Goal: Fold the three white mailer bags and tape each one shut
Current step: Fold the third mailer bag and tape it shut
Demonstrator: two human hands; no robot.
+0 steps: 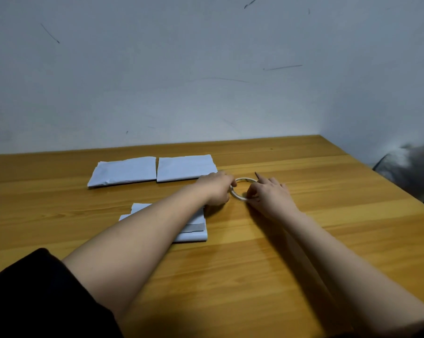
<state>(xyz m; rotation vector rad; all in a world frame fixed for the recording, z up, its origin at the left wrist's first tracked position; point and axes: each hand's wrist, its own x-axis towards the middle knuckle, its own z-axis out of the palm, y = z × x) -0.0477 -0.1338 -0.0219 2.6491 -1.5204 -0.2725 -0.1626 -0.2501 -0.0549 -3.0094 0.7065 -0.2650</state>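
Light is dim and even, with a cool grey cast on the wall (206, 69) and no glare on the wooden table (303, 240). Soft shadows lie beneath the forearms. The picture is slightly soft throughout; a grey shape (410, 167) at the right edge is smeared with blur. The wide lens bends the table's far edge.

Wooden table (279, 264), orange-yellow, grain running side to side, pushed against the wall. Two folded white mailer bags lie at the far side, left bag (124, 170) and right bag (185, 167), edges nearly touching. A third bag (194, 230) lies nearer me, partly under my left forearm. Tape roll (242, 189) lies right of them.
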